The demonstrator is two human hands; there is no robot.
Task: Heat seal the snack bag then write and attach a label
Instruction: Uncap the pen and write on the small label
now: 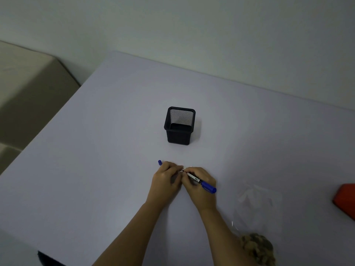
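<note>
**Lettering the label while the bag is waiting**

Right hand (197, 193) is gripping the blue marker (200, 181) in a writing hold, its tip bearing on the small white label (181, 171). Left hand (166, 179), fingers curled, is holding the marker's cap (159, 162) out of the way and, apparently, steadying the label. Snack bag (257, 227) is lying beside the right forearm, a red object (345, 200) beyond it. Mesh pen holder (179, 124) is standing well apart on the table (96, 150).
</note>
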